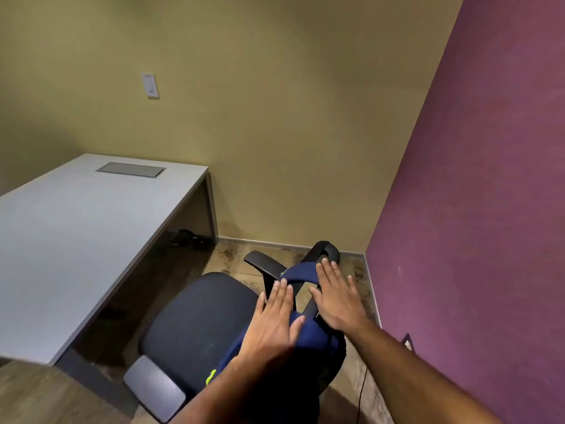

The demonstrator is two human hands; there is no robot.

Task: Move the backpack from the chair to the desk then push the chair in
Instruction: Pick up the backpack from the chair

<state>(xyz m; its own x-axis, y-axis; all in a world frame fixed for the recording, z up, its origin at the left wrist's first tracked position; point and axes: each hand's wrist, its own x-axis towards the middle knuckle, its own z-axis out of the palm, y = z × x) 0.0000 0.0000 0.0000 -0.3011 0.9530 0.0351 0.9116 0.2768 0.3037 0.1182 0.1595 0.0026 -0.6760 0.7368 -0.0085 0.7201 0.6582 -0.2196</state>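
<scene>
Dim warm light, soft shadow under desk, slight motion blur, wide-angle bending at edges.

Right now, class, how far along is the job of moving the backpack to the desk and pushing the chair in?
Nothing looks done yet. The backpack is on the chair, hung against its backrest, and the desk carries no bag. In hand: the left hand and right hand are spread open over the backpack, fingers flat, not gripping. Left: grasp it, carry it to the desk, then push in the chair, which stands clear of the desk.
</scene>
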